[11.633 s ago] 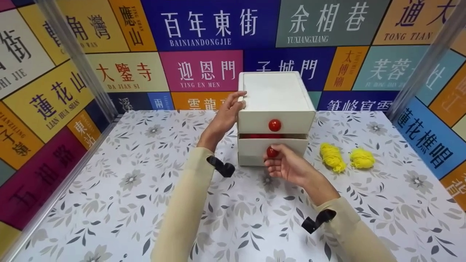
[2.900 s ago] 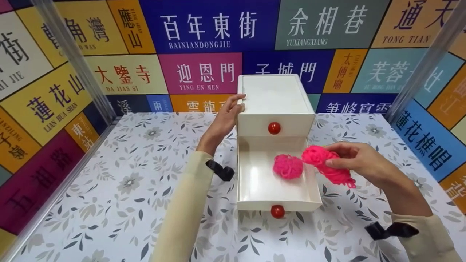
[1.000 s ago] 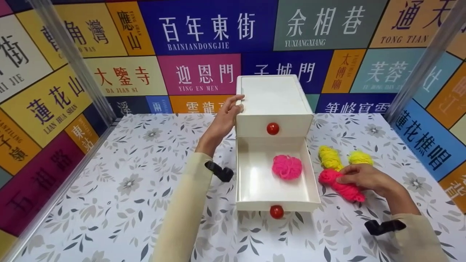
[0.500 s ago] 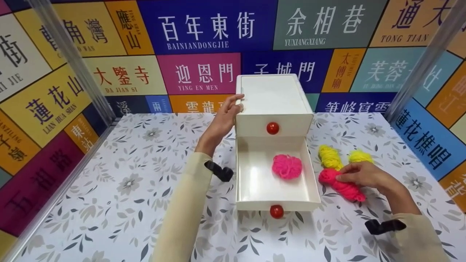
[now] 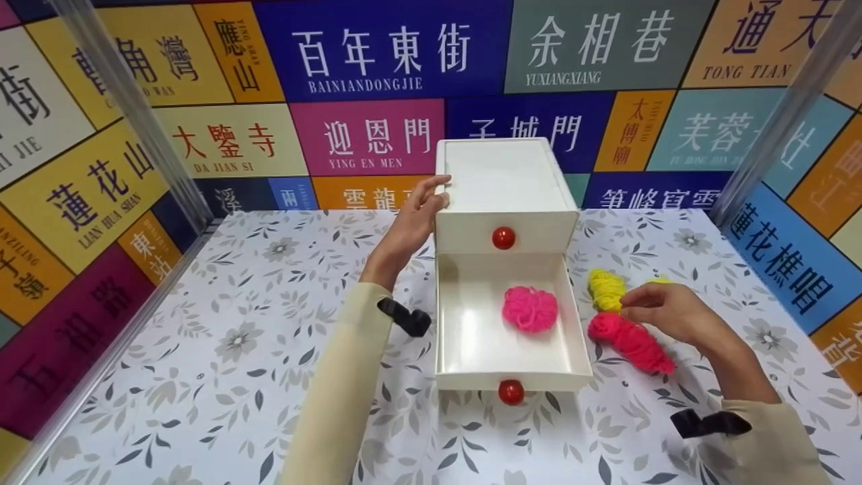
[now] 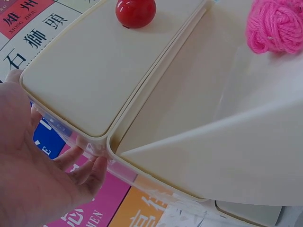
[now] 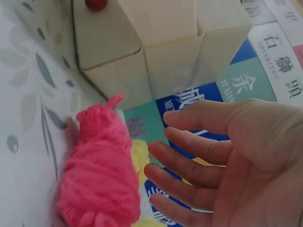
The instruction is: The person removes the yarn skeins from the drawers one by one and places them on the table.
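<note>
A white two-drawer cabinet [image 5: 502,176] has its lower drawer [image 5: 468,340] pulled out, with a bright pink yarn ball [image 5: 530,310] inside. Against the cabinet's upper left side rests my left hand [image 5: 414,219]. In the left wrist view, fingertips [image 6: 98,172] touch the side wall. Right of the drawer, a reddish-pink yarn skein [image 5: 632,343] lies on the tablecloth. My right hand [image 5: 677,313] hovers just over it, fingers loosely bent and holding nothing; the right wrist view shows a gap between these fingers and the skein [image 7: 99,175].
A yellow yarn skein [image 5: 607,289] lies behind the reddish-pink one. Another yellow yarn ball [image 5: 658,281] is mostly hidden by the right hand. Red knobs mark the upper drawer [image 5: 465,232] and lower drawer front. A sign-covered wall stands close behind the cabinet.
Earlier the lower drawer was pulled out and the reddish-pink skein carried right to the table. Since half a second ago, the right hand has let go and lifted slightly. The left hand stays put.
</note>
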Demonstrator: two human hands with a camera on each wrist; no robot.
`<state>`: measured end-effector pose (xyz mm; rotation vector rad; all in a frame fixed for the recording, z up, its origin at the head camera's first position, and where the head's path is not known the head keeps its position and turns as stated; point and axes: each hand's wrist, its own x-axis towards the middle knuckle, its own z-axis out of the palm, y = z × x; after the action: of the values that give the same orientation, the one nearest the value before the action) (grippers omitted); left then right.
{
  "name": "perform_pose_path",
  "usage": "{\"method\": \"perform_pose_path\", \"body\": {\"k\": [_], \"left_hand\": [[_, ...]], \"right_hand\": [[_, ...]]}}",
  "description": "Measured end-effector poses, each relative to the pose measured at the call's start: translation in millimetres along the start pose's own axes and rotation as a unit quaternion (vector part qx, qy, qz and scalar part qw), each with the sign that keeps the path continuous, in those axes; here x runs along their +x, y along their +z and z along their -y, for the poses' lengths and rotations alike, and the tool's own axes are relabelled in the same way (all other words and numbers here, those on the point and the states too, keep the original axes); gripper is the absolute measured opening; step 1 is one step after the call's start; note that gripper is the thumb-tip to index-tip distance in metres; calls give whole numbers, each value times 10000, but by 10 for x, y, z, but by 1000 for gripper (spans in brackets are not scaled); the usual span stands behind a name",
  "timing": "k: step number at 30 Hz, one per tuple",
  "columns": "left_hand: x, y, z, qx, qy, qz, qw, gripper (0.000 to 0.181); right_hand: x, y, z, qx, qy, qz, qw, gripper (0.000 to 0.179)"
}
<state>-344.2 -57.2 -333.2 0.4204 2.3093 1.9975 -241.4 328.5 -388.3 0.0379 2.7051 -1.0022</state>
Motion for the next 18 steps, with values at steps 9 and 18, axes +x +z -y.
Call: {"method": "perform_pose_path", "body": {"k": [9, 18], "left_hand": [[7, 11, 1, -6, -12, 30, 10000, 41], [6, 7, 6, -23, -15, -26, 10000, 41]], "right_hand": [[-208, 66, 331, -7, -319, -147, 9994, 49], [-429, 159, 601, -69, -803, -420, 9959, 43]]}}
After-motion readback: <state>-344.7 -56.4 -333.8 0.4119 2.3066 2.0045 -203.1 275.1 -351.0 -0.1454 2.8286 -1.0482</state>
